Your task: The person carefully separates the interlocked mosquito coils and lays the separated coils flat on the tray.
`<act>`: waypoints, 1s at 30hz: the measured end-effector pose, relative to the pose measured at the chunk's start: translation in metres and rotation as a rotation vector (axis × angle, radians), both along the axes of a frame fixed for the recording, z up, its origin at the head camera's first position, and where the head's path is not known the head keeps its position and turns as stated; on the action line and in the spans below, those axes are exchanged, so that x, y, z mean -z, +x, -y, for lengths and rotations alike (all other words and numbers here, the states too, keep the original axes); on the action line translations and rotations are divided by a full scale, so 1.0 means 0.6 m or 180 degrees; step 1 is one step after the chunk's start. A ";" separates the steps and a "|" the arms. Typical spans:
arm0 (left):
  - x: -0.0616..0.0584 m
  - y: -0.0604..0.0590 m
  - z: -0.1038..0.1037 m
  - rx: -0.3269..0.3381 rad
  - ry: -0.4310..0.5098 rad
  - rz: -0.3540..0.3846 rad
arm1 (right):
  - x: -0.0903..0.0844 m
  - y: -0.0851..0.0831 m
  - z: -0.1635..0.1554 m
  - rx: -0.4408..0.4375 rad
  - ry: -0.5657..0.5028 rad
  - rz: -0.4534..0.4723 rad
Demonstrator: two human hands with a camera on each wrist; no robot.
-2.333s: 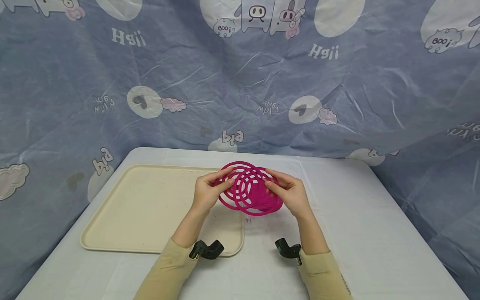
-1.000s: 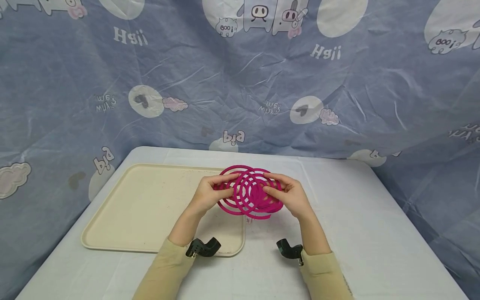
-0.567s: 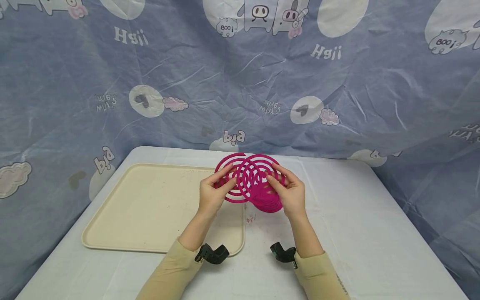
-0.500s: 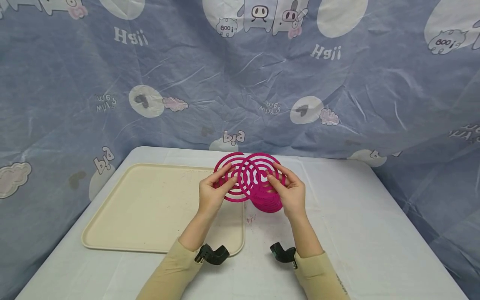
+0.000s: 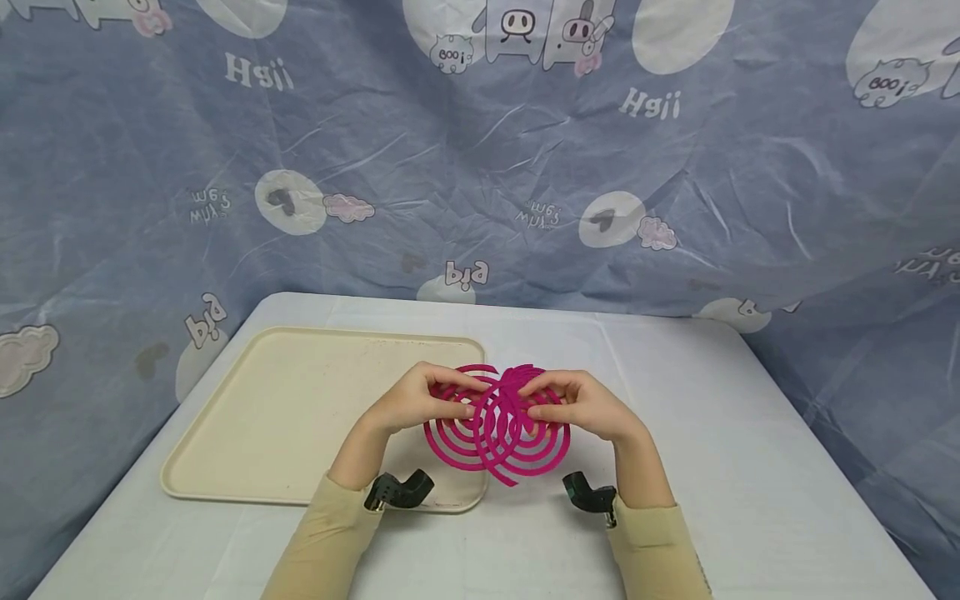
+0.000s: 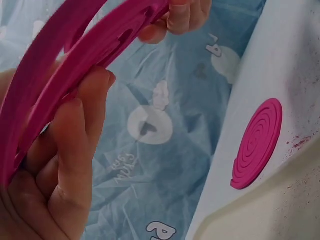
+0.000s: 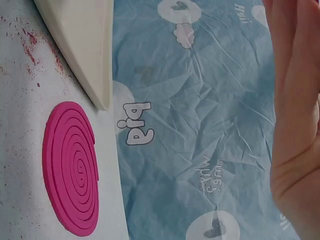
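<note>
Two pink mosquito coils are held up flat between the hands, overlapping in the middle of the head view with their rings spread apart. My left hand pinches the left coil between thumb and fingers. On the other side, my right hand pinches the right coil near its centre. A loose end hangs below the overlap. Behind them on the table lies another tightly wound pink coil, partly covered in the head view; the left wrist view shows this flat coil whole.
A cream tray lies at the left of the white table, its right edge under the left hand and coils. Pink crumbs speckle the tabletop by the tray. A blue patterned cloth hangs behind and at the sides.
Both hands have lowered the coils toward the near side and tilted them, after raising them briefly half a second ago. The coil on the table now shows above the held pair.
</note>
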State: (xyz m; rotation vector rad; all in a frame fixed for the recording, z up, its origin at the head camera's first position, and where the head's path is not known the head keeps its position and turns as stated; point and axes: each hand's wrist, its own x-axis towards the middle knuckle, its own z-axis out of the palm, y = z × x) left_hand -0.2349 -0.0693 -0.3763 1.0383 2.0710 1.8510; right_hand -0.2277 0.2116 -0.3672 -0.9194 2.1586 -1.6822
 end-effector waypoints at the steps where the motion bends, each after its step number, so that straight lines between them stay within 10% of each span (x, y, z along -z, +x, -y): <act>1: 0.000 0.000 0.000 0.0009 -0.0027 -0.0004 | 0.000 0.000 0.001 0.0002 0.0053 -0.0010; 16: 0.000 0.007 -0.033 -0.1061 0.0637 0.0161 | -0.003 0.004 0.027 0.1026 -0.0495 -0.0242; 24: -0.027 0.040 -0.061 -0.1862 0.1146 -0.0003 | 0.002 0.004 0.054 0.1571 -0.1336 -0.0400; 30: -0.027 0.037 -0.056 -0.1658 0.1173 -0.0030 | 0.000 0.004 0.053 0.1541 -0.1316 -0.0406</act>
